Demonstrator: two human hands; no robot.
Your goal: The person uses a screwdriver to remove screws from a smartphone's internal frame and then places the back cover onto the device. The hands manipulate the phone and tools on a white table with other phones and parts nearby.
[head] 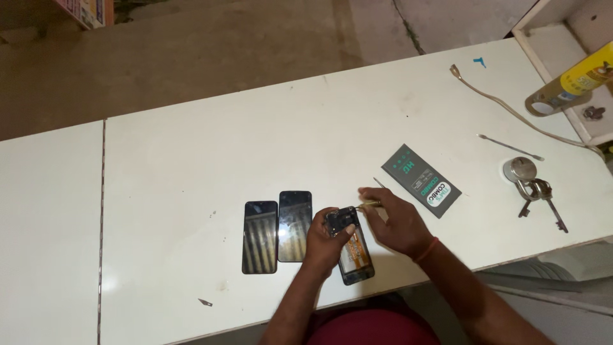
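Opened phone [353, 246] flat on bench [191, 160] near front edge, pinned by left hand [327, 241] fingers closed round its top for steadiness, w/ right hand [394, 220] pinching thin tool [372, 204] over internals.

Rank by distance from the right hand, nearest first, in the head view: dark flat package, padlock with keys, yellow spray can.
From the right hand:
1. Dark flat package, just beyond it, to the right.
2. Padlock with keys, further right.
3. Yellow spray can, far right corner tray.
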